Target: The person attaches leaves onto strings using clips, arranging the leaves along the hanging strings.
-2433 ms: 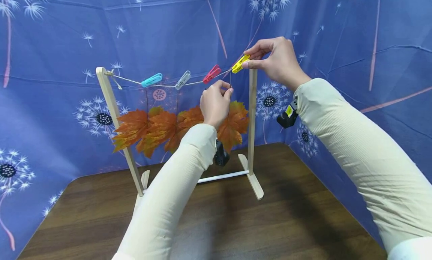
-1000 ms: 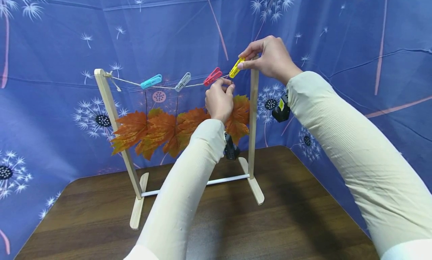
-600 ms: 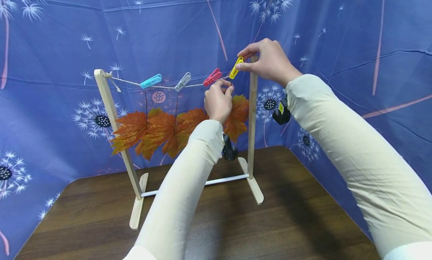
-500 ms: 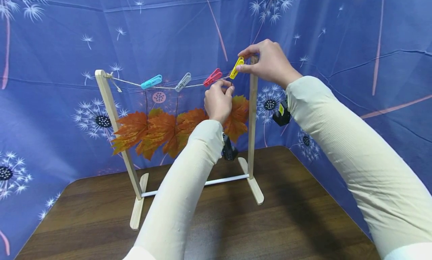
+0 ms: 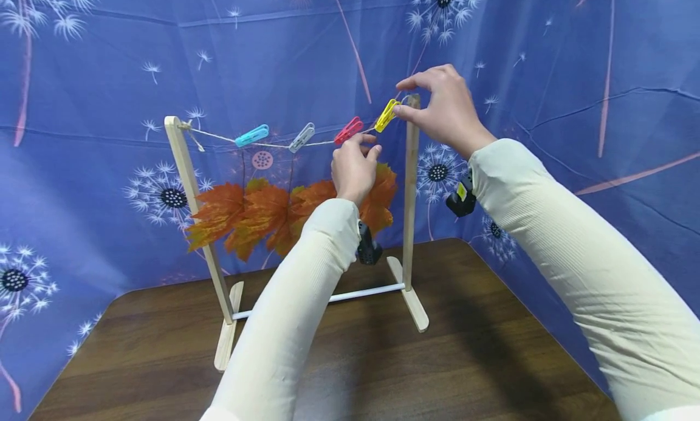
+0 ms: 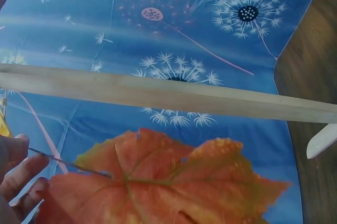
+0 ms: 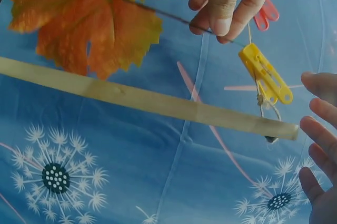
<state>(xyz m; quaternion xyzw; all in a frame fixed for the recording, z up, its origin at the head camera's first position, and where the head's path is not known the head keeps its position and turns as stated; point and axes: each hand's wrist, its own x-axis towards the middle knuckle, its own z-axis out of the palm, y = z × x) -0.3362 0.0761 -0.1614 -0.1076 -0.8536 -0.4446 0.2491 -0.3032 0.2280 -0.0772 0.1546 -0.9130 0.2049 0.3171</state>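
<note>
My left hand (image 5: pixel 354 169) holds the thin stem (image 6: pixel 68 165) of an orange maple leaf (image 6: pixel 158 182) at thumb and fingertips, just below the yellow clothespin. That yellow clothespin (image 7: pixel 265 74) sits clipped on the string, the stem's upper end reaching its jaws. Beside it, my right hand (image 5: pixel 445 108) has thumb and fingers spread apart; in the right wrist view a gap separates the fingers from the clothespin. Farther left along the string are a red clothespin (image 5: pixel 348 130), a grey one (image 5: pixel 302 137) and a blue one (image 5: pixel 252 135). More maple leaves (image 5: pixel 262 214) hang below, partly hidden by my left arm.
A wooden stand holds the string between its left post (image 5: pixel 199 220) and right post (image 5: pixel 411 196), with a white crossbar (image 5: pixel 366 293) low down. It stands on a brown wooden table (image 5: pixel 437 372). Blue dandelion-print cloth (image 5: pixel 306 44) hangs behind and at the sides.
My right hand, which pinched the yellow clothespin in the earlier frames, has opened its fingers and let go. The clothespin stays on the string. My left hand remains at the stem.
</note>
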